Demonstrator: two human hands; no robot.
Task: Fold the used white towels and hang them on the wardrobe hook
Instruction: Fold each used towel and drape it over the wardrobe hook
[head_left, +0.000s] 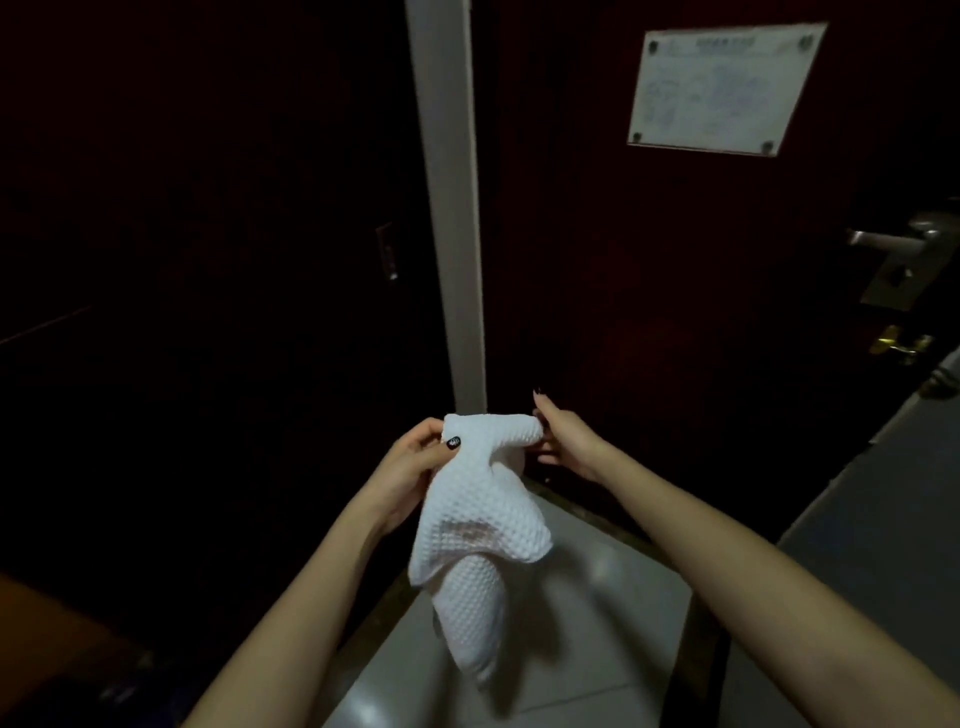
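Note:
A small white waffle-weave towel (480, 525) hangs in front of me at mid-frame, held up by its top edge. My left hand (415, 462) pinches the towel's upper left corner, thumb on top. My right hand (563, 436) pinches the upper right corner, with one finger sticking up. The rest of the towel droops down in loose folds over the floor. No wardrobe hook shows in the dark around me.
A dark red door (675, 286) with a white notice plate (724, 85) and a metal lever handle (904, 239) stands ahead right. A pale vertical frame post (452, 208) divides it from a black area on the left. Pale floor tiles (587, 613) lie below.

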